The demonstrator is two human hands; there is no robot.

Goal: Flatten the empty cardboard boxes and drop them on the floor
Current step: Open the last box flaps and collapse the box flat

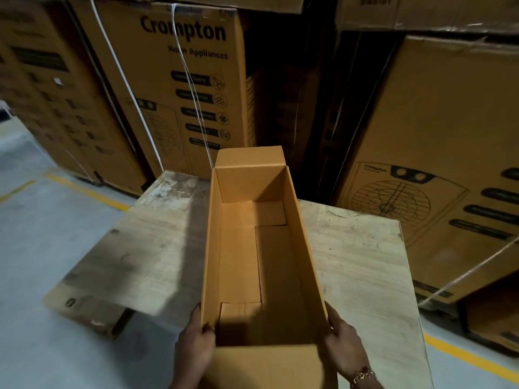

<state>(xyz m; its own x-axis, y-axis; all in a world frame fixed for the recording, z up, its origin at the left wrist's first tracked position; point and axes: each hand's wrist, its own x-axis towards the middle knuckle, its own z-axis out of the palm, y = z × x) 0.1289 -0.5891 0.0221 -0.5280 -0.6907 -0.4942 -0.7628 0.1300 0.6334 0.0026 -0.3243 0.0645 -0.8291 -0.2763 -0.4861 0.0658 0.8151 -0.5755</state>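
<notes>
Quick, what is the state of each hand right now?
Left hand: holds the cardboard box by its left wall, thumb over the rim.
Right hand: open, fingers straight against the box's right wall.

Both arms reach forward, palms facing. The left hand (196,342) pinches a wall of the box (297,248), thumb over its rim; the right hand (344,348) presses flat against the opposite wall.
</notes>
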